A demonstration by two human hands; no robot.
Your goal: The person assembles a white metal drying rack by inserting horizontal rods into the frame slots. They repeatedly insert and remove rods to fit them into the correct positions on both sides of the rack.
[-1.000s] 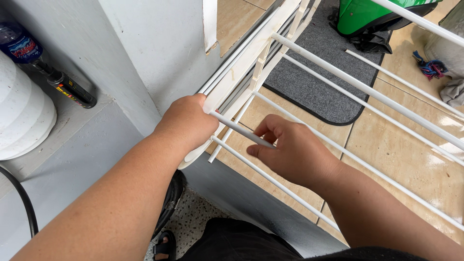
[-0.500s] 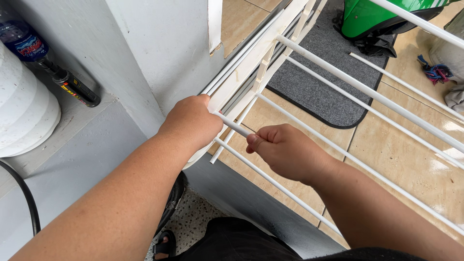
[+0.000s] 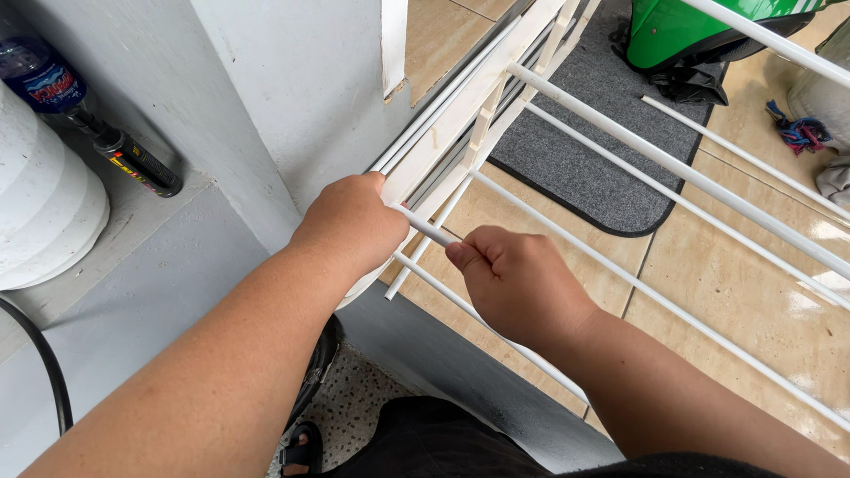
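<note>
A white drying rack [image 3: 620, 142] with long thin rods stretches from the centre to the right edge. My left hand [image 3: 354, 226] grips the end of the rack's frame where the rods join it. My right hand [image 3: 518, 283] is closed around one thin white rod [image 3: 425, 228] just right of the left hand, thumb pressed on top. The two hands sit a few centimetres apart on the same rod.
A grey wall corner and ledge [image 3: 177, 292] lie at the left, with a white cylindrical tank [image 3: 35, 221], a bottle [image 3: 40, 75] and a dark tube [image 3: 137, 164]. Below are tan floor tiles [image 3: 753, 301], a grey mat [image 3: 584, 168], a green object [image 3: 699, 31] and a black cable [image 3: 49, 372].
My right hand has slid left along the rod toward my left hand and closed tighter on it. My left hand keeps its grip on the frame end.
</note>
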